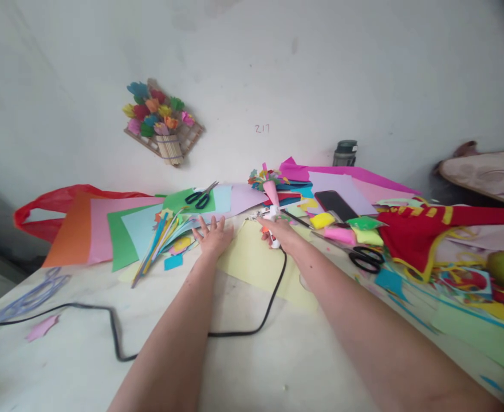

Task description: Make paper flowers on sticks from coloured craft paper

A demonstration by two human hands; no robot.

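Note:
My right hand (pixel 281 230) is wrapped round a white hot glue gun (pixel 273 214) with an orange trigger; a black cord (pixel 273 297) trails from its handle. Beneath it lies a pale yellow paper sheet (pixel 252 263). My left hand (pixel 212 236) rests with fingers spread at the sheet's left edge, holding nothing. Beside that hand is a bundle of colored paper strips (pixel 160 243) and a small blue paper square (pixel 173 262). Just beyond the glue gun stands a pink paper cone (pixel 271 191) topped with multicolored paper pieces.
Black scissors (pixel 201 198) lie on colored sheets at the back left, and another pair of scissors (pixel 366 258) lies at right. A phone (pixel 334 206), bright clay packets (pixel 340 234) and red fabric (pixel 415 240) crowd the right side. A paper flower decoration (pixel 169 149) hangs on the wall.

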